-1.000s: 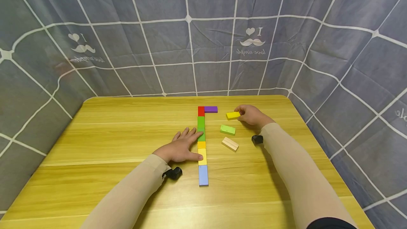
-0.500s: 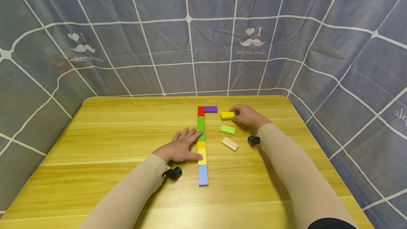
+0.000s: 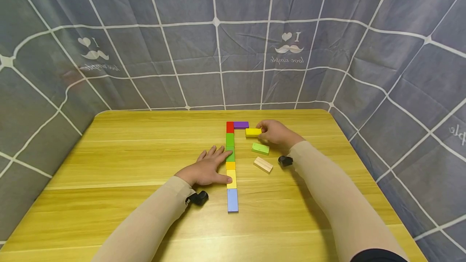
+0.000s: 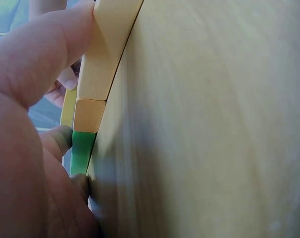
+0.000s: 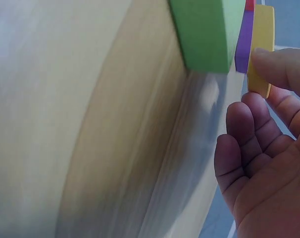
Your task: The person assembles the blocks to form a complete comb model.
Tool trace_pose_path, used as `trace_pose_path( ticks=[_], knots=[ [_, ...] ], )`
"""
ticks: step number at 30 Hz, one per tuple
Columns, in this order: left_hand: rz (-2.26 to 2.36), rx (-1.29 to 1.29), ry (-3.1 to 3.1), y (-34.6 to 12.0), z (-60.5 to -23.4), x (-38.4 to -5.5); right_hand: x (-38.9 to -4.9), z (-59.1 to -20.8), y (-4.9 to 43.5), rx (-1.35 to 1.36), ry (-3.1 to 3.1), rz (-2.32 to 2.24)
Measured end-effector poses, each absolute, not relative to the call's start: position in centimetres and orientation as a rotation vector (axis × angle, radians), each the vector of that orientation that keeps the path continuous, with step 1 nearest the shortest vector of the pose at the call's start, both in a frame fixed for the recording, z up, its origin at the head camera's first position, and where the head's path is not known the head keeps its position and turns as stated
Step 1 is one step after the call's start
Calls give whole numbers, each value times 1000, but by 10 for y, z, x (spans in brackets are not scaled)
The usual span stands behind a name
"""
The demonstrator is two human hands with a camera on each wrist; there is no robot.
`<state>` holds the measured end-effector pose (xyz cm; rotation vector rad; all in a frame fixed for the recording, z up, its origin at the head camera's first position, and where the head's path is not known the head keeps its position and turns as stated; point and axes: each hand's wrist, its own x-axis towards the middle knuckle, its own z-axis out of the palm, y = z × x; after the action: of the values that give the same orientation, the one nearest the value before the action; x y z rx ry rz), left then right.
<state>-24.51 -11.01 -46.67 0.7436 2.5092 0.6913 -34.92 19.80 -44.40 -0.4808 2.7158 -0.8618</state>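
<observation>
A line of colored wooden blocks runs away from me: a blue block (image 3: 232, 200) nearest, then a pale yellow block (image 3: 233, 173), an orange block (image 3: 231, 165), two green blocks (image 3: 230, 140) and a red block (image 3: 230, 127) at the far end. A purple block (image 3: 241, 125) sticks out rightward from the red one. My left hand (image 3: 205, 169) lies with fingers spread, thumb on the pale yellow block and a fingertip on the nearer green one. My right hand (image 3: 278, 132) pinches a yellow block (image 3: 253, 132) by its right end, just in front of the purple block's right part.
A light green block (image 3: 260, 148) and a bare wood block (image 3: 263, 165) lie right of the line. The wooden table (image 3: 120, 165) extends to both sides. A grey curtain (image 3: 240, 51) with white lines hangs behind it and along its sides.
My right hand has moved left with the yellow block, from beyond the purple block's right end to close in front of it. My left hand has stayed in place.
</observation>
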Motion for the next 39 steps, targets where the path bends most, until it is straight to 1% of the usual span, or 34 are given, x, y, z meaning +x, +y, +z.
trace_pose_path(
  ticks=[18, 31, 39],
  knots=[
    [674, 735, 2513, -109, -467, -245, -350, -441, 173, -448, 2709, -830],
    [677, 723, 2511, -109, -467, -245, -356, -444, 161, -527, 2716, -771],
    [678, 725, 2510, -109, -466, -245, -356, -444, 156, -518, 2712, -735]
  ],
)
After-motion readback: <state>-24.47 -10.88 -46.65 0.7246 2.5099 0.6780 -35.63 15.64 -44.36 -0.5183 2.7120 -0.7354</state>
